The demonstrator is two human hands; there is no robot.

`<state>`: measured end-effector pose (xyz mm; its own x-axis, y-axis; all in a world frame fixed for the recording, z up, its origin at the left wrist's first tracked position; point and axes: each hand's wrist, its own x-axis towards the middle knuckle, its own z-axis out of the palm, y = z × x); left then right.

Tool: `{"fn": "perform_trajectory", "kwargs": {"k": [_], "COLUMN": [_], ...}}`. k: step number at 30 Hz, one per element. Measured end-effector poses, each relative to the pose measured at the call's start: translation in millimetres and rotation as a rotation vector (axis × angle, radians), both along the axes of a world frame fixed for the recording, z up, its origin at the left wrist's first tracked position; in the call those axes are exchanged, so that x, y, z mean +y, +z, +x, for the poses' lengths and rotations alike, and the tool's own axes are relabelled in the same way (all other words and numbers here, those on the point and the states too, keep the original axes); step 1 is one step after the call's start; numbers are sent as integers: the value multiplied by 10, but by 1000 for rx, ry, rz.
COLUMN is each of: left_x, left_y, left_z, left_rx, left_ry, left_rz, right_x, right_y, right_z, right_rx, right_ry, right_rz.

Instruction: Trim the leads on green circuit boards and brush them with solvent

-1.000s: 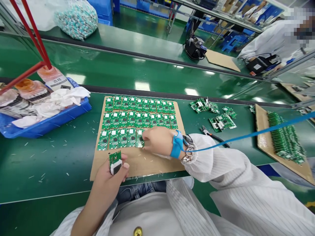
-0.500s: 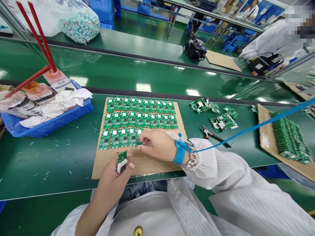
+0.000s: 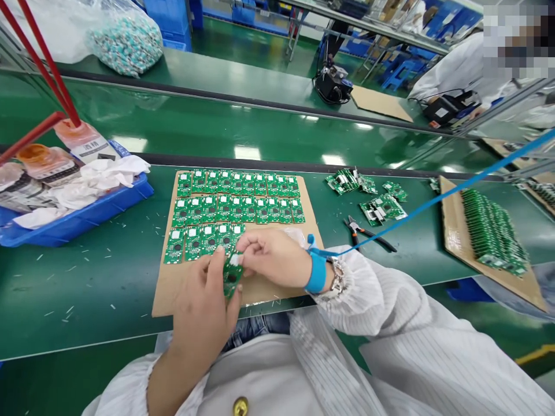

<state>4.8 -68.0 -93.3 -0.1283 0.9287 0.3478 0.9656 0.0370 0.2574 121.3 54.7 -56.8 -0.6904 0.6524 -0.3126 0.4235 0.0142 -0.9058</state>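
Note:
My left hand [image 3: 203, 306] and my right hand [image 3: 273, 259] meet over a small green circuit board [image 3: 232, 276], both gripping it. A white part sits at the board's upper end, partly hidden by my fingertips. Just beyond them, rows of similar green circuit boards [image 3: 234, 208] lie close together on a brown cardboard sheet [image 3: 260, 297]. A blue wrist strap [image 3: 316, 271] circles my right wrist, and its blue cord [image 3: 416, 203] runs up to the right.
A blue tray [image 3: 82, 216] with white cloth and packets stands at the left. To the right lie red-handled pliers [image 3: 364, 230], loose boards [image 3: 381, 208] and boards stacked on cardboard [image 3: 489, 234]. A co-worker [image 3: 451, 72] sits across the green bench.
The board in my left hand has moved up to my right hand, which now grips it too. My view has shifted slightly left.

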Motion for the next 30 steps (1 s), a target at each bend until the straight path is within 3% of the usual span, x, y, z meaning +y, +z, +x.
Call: {"fn": "perform_trajectory", "kwargs": {"k": [3, 6, 9, 16, 30], "left_x": [-24, -53, -74, -89, -95], "left_y": [11, -13, -45, -66, -139], "left_z": [-47, -91, -108, -133, -176], "left_rx": [-117, -221, -313, -344, -480], "left_ry": [-20, 5, -6, -98, -87], "left_rz": [34, -43, -136, -184, -230], "right_x": [298, 580, 722, 725, 685], "right_y": [62, 42, -80, -317, -189], "right_z": [57, 83, 67, -10, 76], "right_rx": [-60, -196, -282, -407, -471], "right_ry": [-89, -125, -81, 73, 162], "right_rz": [178, 367, 403, 418, 502]}}
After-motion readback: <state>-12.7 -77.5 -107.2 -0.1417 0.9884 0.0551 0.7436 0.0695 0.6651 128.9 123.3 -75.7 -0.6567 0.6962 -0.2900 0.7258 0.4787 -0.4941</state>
